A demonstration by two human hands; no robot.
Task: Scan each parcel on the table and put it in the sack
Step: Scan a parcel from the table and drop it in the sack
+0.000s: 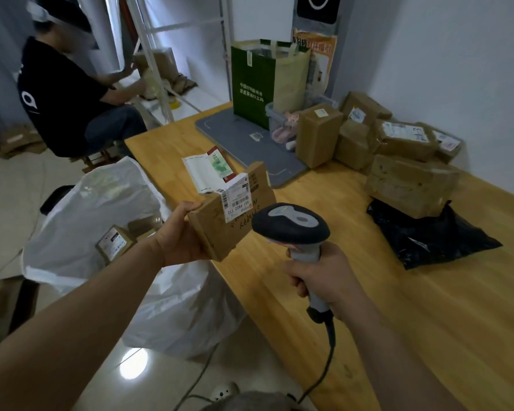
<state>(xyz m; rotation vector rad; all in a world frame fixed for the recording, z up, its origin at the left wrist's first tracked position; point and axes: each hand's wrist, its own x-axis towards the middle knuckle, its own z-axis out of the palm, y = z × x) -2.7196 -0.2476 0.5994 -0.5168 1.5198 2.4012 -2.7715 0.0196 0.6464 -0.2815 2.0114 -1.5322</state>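
My left hand (180,237) grips a flat brown cardboard parcel (217,229) by its left edge, holding it over the table's near-left corner with its white barcode label (238,197) facing up. My right hand (318,277) holds the grey handle of a corded barcode scanner (291,223), whose dark head sits just right of the label. The white sack (101,221) stands open on the floor left of the table, with a few labelled boxes inside. Several brown parcels (398,161) are piled at the table's far right, above a black poly bag (431,235).
The wooden table (398,307) carries a grey mat (241,140), a green and cream tote bag (258,81), a clear plastic tub and a white booklet (208,170). Another person in a dark shirt sits at the far left by white shelving. The scanner cable trails to the floor.
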